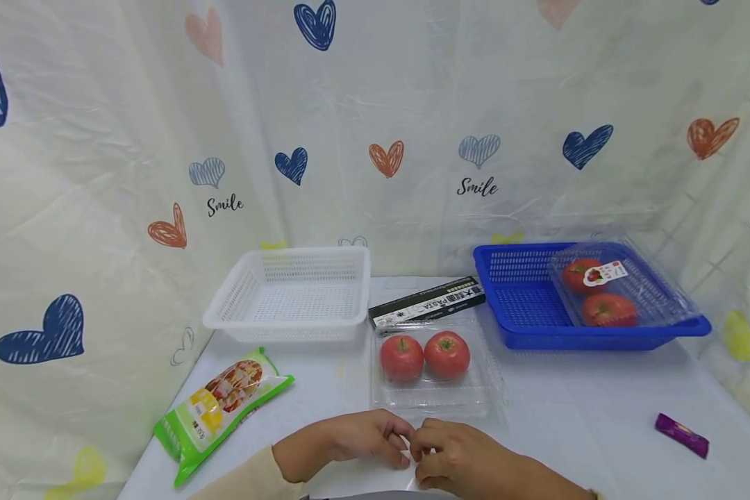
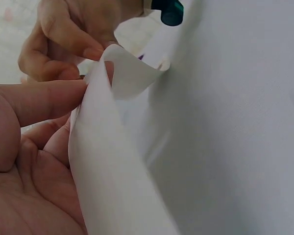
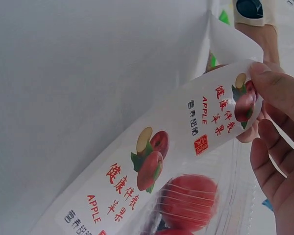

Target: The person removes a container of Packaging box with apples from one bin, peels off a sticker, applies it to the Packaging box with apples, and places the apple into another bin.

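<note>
Left hand [image 1: 357, 436], lower centre of the frame: thumb and fingers pinch the edge of a label strip. Right hand [image 1: 457, 457], just beside it: thumb and fingers pinch the strip's end, where it curls over.

Label strip [image 3: 174, 128], one: held between both hands at the bottom of the head view, white-backed, printed with apples and red lettering. We judge it feather-light, limp and smooth, apt to curl, crease or tear, and perhaps tacky beneath; we would take it by corners and margins, clear of the print.

Clear plastic box [image 1: 430, 399], centre, just beyond the hands: two red apples [image 1: 403, 359] side by side within. We expect thin, flexible walls that dent when squeezed.

Blue basket [image 1: 521, 338], right of centre: holds a second clear box [image 1: 656, 298], tilted onto the right-hand rim, with two red fruits and a sticker [image 1: 606, 273] on top.

White basket [image 1: 287, 330], left of centre: slotted walls, its lattice floor showing.

Pasta carton [image 1: 428, 303], between the baskets: dark and white. Green food bag [image 1: 221, 410], lower left. Purple packet [image 1: 682, 435], lower right. All lie on a white-covered desk [image 1: 575, 430].
</note>
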Motion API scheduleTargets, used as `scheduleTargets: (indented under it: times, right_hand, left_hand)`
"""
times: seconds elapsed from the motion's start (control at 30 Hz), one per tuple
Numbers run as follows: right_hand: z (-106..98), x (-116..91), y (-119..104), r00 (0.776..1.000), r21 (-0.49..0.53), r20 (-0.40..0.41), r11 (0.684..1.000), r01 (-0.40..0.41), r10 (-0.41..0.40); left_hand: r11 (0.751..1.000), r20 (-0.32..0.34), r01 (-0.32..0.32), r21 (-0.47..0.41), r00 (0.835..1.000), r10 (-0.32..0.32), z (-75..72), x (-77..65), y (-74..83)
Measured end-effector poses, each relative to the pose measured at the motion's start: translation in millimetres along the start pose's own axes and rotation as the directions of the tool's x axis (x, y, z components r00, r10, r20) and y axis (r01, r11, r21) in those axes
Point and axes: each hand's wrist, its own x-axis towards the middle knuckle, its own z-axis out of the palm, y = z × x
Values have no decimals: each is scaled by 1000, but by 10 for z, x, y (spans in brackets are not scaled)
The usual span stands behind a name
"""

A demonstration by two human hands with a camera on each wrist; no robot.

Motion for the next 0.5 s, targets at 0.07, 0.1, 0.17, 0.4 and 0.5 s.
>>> scheduleTargets:
  times: [0.07,0.1,0.17,0.4,0.5]
  right_hand:
    - [4,-4,11,1000,-7,-7,1000,14,-14]
    - [6,-6,16,1000,-9,-9,1000,18,-18]
    - [9,-8,24,1000,-9,-11,1000,21,-21]
    - [9,-11,41,1000,-26,-3,999,29,-29]
    - [9,-14,50,999,-43,0,998,45,-45]
  left_hand:
    - [1000,-5,11,0,1000,-11,-3,-5,4]
    - [1000,-9,13,-1,1000,-13,-2,-7,8]
    - [1000,-16,18,-3,1000,-18,-6,-7,2]
    - [1000,-28,25,0,999,-25,-25,-5,-43]
    - [999,-36,34,10,999,-34,-32,-4,-61]
